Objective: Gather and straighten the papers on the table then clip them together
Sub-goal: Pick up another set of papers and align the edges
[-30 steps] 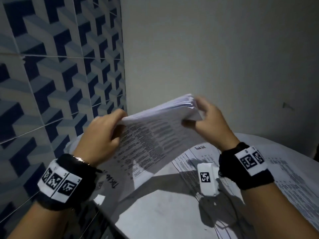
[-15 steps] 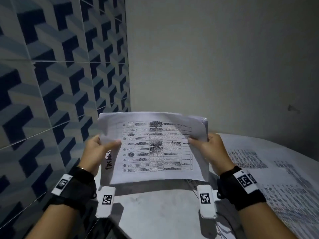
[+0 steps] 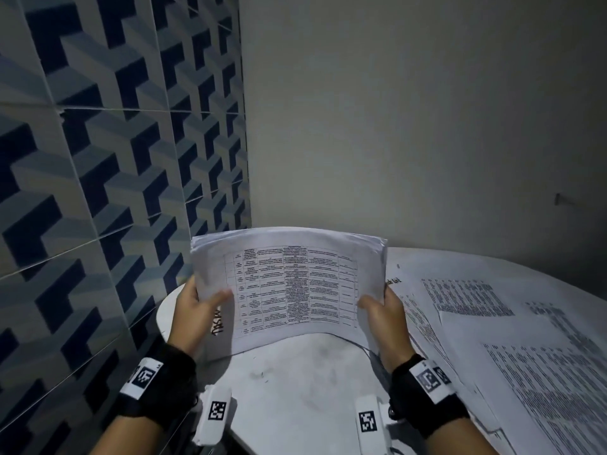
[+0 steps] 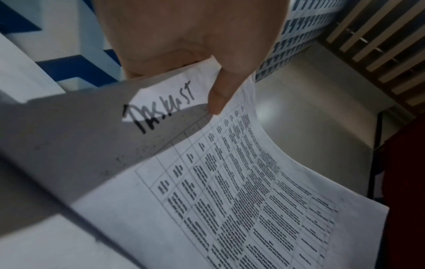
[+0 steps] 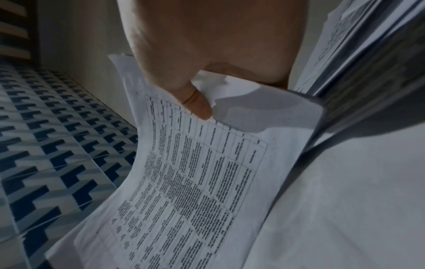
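Note:
A thick stack of printed papers (image 3: 289,287) stands upright on its lower edge on the white round table (image 3: 302,395), its table-printed front sheet facing me. My left hand (image 3: 197,307) grips the stack's left side, thumb across the front near handwritten black lettering (image 4: 161,109). My right hand (image 3: 382,310) grips the right side, thumb on the front sheet (image 5: 197,172). The stack bows slightly between both hands. Its top edges look roughly even. I see no clip in any view.
More loose printed sheets (image 3: 492,339) lie spread over the right half of the table. A blue-patterned tiled wall (image 3: 115,159) stands close on the left and a plain wall (image 3: 410,126) behind. The table's near edge curves between my wrists.
The stack went from tilted and lifted to upright, then came down with its bottom edge on the table. Both hands slid lower along the stack's sides.

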